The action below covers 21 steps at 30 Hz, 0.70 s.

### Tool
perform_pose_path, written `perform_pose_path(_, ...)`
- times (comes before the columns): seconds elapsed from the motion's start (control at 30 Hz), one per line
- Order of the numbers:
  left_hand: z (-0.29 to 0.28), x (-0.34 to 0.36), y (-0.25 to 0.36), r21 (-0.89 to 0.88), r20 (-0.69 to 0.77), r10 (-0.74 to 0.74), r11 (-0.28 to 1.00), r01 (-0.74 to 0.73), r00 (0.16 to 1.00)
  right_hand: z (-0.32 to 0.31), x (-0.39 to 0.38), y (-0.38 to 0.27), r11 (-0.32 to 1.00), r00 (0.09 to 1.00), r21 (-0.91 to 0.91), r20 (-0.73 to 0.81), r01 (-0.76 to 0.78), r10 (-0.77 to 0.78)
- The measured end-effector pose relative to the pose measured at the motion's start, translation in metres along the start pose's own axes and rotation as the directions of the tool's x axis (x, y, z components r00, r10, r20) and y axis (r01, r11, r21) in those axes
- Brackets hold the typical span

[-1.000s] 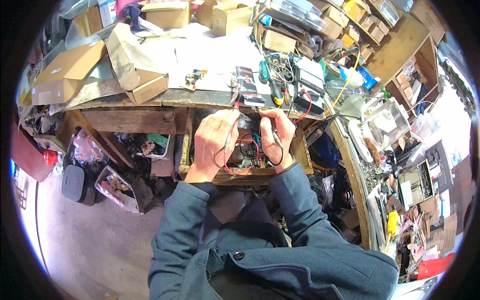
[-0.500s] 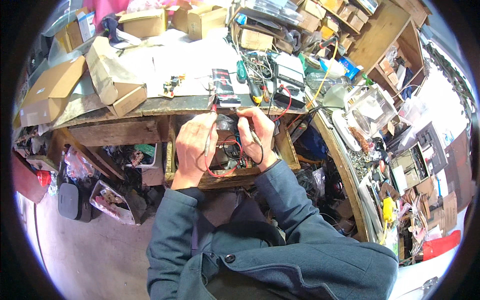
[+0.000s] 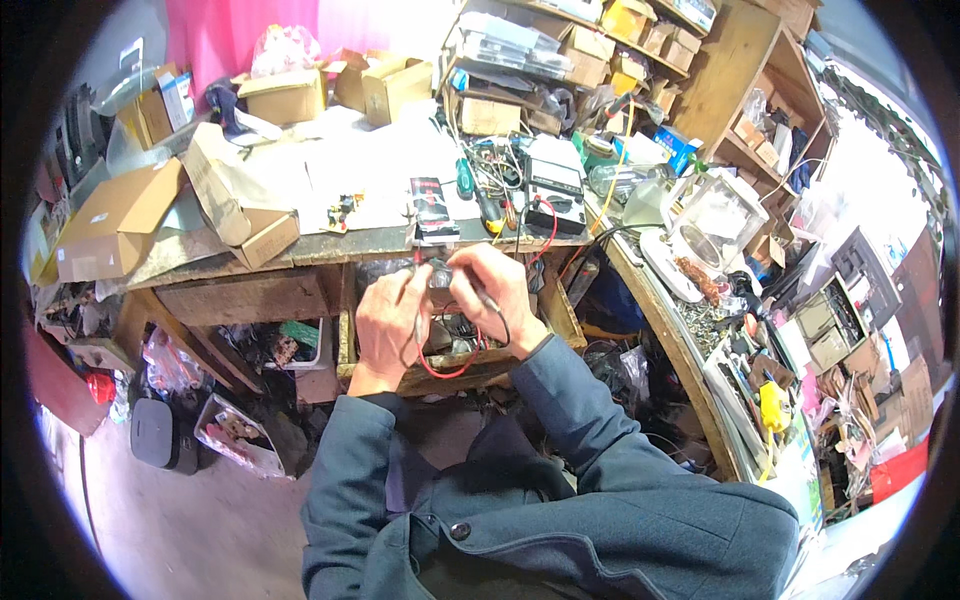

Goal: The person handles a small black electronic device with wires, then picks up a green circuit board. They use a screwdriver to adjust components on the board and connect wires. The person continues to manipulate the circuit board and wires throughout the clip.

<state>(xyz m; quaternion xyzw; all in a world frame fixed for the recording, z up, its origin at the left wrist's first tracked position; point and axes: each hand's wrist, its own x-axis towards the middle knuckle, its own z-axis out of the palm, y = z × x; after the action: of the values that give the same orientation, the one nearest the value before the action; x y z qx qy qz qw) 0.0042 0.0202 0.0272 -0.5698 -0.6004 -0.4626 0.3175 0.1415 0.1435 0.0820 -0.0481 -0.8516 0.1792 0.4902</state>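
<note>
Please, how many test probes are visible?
2: a red-lead probe in the left hand, and a black-lead probe in the right hand. Others may be hidden.

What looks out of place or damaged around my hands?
No spill stands out. The wooden drawer beneath your hands stands open, exposing a jumble, and the red lead from your left hand loops down over it, untidily. The bench edge looks worn and uneven.
</note>
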Motion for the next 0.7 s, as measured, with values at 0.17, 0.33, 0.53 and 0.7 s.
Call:
perform_pose_path(0.17, -0.016, -0.008, 0.015, -0.025, 0.098, 0.05, 0.999, -0.048, 0.994, -0.015, -0.007, -0.019, 0.991, 0.922, 0.058, 0.376, -0.12, 0.09)
perform_pose_path(0.33, -0.02, -0.024, 0.006, 0.035, 0.229, -0.023, 0.999, 0.015, 0.973, -0.022, -0.007, -0.01, 0.993, 0.891, 0.102, 0.455, -0.062, 0.009)
perform_pose_path(0.53, -0.023, -0.035, -0.001, -0.038, 0.463, -0.287, 0.939, 0.343, 0.838, -0.025, 0.026, 0.015, 0.941, 0.933, 0.062, 0.166, -0.333, 0.319)
perform_pose_path(0.7, -0.026, -0.036, -0.007, -0.079, 0.52, -0.343, 0.893, 0.443, 0.783, 0.008, 0.043, 0.024, 0.978, 0.973, -0.208, 0.216, -0.034, 0.079)
